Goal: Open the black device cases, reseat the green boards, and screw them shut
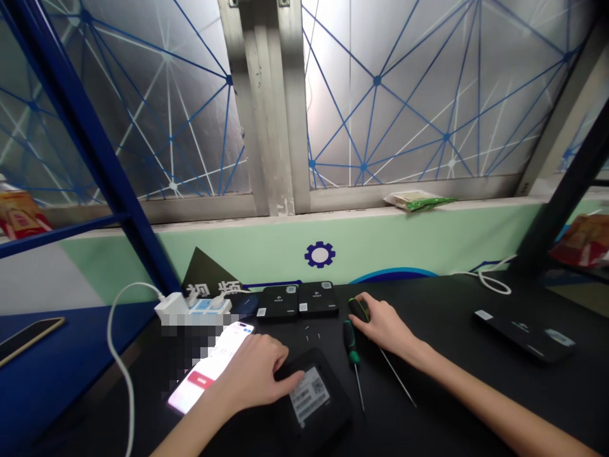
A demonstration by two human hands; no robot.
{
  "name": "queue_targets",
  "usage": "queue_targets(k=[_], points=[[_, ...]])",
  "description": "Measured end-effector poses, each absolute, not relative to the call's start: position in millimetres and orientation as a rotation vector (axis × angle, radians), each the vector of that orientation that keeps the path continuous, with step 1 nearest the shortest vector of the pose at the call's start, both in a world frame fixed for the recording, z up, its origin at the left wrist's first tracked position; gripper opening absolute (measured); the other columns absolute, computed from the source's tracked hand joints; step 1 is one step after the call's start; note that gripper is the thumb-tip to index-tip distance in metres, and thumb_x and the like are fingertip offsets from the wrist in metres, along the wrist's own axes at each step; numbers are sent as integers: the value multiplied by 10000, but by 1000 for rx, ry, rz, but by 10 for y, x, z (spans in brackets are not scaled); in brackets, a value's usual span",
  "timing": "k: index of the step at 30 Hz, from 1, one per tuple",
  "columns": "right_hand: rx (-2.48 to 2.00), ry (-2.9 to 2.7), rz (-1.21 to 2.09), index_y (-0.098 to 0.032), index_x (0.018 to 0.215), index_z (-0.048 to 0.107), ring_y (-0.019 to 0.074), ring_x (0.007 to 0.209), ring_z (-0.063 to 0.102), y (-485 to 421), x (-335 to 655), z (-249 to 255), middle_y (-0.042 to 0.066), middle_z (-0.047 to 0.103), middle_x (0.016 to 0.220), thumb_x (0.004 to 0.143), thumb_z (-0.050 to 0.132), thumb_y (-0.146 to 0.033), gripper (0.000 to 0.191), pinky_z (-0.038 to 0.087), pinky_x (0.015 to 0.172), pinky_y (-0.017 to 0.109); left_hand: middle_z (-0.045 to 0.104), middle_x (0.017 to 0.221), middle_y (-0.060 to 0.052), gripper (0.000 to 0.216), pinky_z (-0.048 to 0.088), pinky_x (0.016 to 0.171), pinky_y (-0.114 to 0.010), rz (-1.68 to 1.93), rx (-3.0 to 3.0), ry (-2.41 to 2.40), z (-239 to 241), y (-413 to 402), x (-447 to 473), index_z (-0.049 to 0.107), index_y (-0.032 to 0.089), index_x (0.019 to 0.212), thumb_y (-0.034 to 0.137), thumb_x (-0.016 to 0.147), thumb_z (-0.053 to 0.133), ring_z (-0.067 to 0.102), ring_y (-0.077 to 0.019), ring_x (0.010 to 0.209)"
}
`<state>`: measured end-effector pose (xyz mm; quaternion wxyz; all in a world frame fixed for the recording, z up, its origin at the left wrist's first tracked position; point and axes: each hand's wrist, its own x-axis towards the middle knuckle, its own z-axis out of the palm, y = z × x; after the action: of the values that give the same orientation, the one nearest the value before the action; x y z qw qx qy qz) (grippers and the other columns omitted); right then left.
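1. Right hand (383,322), right of centre: fingers closed around the dark handle of a screwdriver (359,310); its thin metal shaft emerges below the wrist and points toward the lower right of the frame.
2. Left hand (257,368), lower centre: thumb laid across the labelled top of a black box (311,397); the other fingertips are hidden, so whether they clasp it cannot be told.
3. Black box, lower centre of the frame: flat on the black table (442,311), its white label facing up.
4. Green screwdriver (351,343): between the box and the right hand, tip toward the bottom edge.
5. Tiny pale bits (307,337), just above the box: too small to identify.
6. Lit phone (204,371), lower left of centre: partly covered by the left hand.
7. Two flat boxes, left (278,303) and right (318,298): side by side at the table's rear.
8. Power strip (195,311), left: plugs inserted, with a white cable (110,336) curving downward.
9. Another flat box (523,336): right side of the frame, well apart from the hands.
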<state>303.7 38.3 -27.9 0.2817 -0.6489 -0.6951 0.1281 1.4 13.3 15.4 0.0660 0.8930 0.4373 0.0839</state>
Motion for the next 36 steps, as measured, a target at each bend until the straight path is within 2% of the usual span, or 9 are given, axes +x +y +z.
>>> queue_targets(k=[3,7,10,19,23,26,30,33,36], points=[[-1816,-1895,269,-197,1153,621,255,677,627,365,3029,-278,58,646,722,852,616,-388,356,350,575,281,488,529,21,485,207,522,-300,256,2720,1246,158,142,14,365,211,557,518,871,570,443,-150,512],[-1901,-1946,186,-226,1136,645,284,762,655,347,3010,-272,82,682,781,864,607,-398,324,332,591,284,576,631,12,402,243,533,-292,290,2709,1306,117,172,39,492,214,650,533,885,559,495,-155,540],[-1909,-1977,158,-231,1105,660,290,771,663,338,2993,-269,86,697,789,891,574,-412,294,318,583,283,617,722,-6,344,291,548,-284,404,2673,1378,51,190,68,546,217,756,487,953,465,548,-171,597],[-1814,-1934,54,-218,1015,664,258,653,626,314,2966,-279,41,637,624,970,453,-490,346,340,574,298,464,560,24,394,231,527,-273,667,2429,1486,-143,239,135,422,220,641,395,988,360,453,-156,503],[-1418,-1992,-55,-214,963,637,268,849,629,253,2952,-216,85,696,880,969,486,-373,219,439,713,354,442,549,42,379,252,541,-266,791,2280,1429,-166,276,121,423,221,647,402,980,405,440,-148,506],[-1079,-2148,47,-220,1040,640,287,980,613,142,2890,-139,116,698,1056,926,567,-321,169,459,852,420,417,540,53,384,284,532,-253,875,2122,1366,-158,303,93,459,219,661,432,978,422,441,-142,511],[-816,-2358,309,-234,1268,608,327,1230,544,-17,2778,-70,131,617,1336,830,700,-392,475,379,1056,509,424,524,62,417,324,500,-229,928,1907,1265,-159,341,76,514,211,700,495,982,399,447,-131,484],[-734,-2489,463,-220,1380,556,359,1332,473,-73,2726,-68,144,536,1448,711,785,-494,758,332,1118,519,413,491,72,418,328,488,-221,963,1778,1219,-168,370,75,521,207,693,514,962,431,420,-120,450],[-699,-2556,546,-212,1348,601,372,1342,465,-83,2707,-83,144,516,1469,629,830,-520,814,332,1131,511,400,469,81,404,311,495,-219,1015,1681,1199,-179,392,67,522,204,687,504,951,460,385,-110,434]])
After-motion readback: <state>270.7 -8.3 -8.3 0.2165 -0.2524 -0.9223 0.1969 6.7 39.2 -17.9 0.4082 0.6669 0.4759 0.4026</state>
